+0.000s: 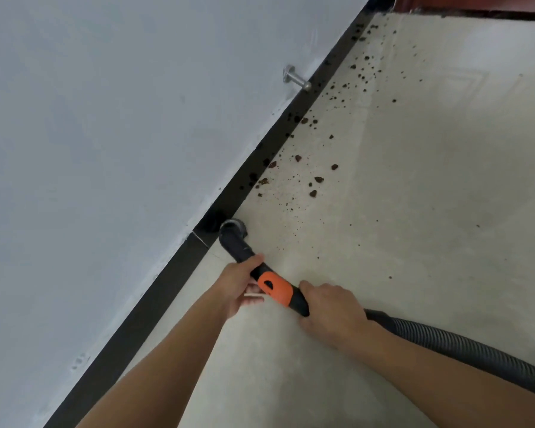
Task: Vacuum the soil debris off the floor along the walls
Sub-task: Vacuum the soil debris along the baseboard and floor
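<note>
Both hands clamp the vacuum nozzle (260, 270) — left hand (240, 282) ahead, right hand (331, 310) behind.

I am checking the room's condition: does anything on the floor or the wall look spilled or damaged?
Yes. Brown soil debris lies scattered on the pale floor along the black baseboard, ahead of the vacuum nozzle.

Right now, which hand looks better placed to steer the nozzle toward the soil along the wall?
Probably the left hand: it grips the wand nearest the nozzle, beside the baseboard. The right hand holds farther back, by the hose.
</note>
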